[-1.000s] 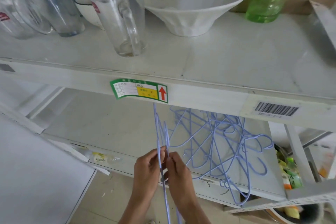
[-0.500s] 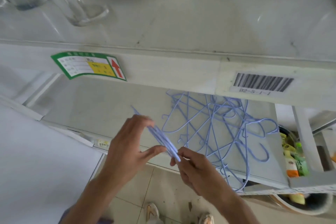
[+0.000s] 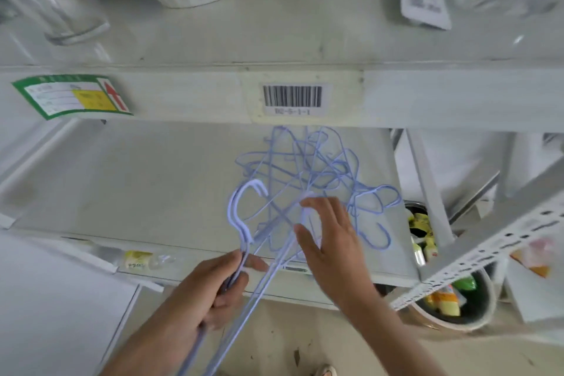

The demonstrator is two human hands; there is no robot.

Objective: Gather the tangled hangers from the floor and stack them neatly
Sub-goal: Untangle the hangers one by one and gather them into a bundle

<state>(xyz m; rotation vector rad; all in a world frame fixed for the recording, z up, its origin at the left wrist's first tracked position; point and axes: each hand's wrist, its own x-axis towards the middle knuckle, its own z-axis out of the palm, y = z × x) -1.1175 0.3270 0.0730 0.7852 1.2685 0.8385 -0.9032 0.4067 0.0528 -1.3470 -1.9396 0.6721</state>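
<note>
Lilac wire hangers [image 3: 241, 223] sit gripped in our left hand [image 3: 210, 293] while our open right hand [image 3: 329, 241] reaches the tangle [image 3: 311, 174] by the shelf's [image 3: 122, 192] front edge, where hooks may snag.

A white metal shelf rack [image 3: 189, 94] stands on a pale tiled floor [image 3: 283, 342], in soft, even daylight.

One head-worn camera looks steeply down, close, onto the shelf [image 3: 122, 192].
</note>
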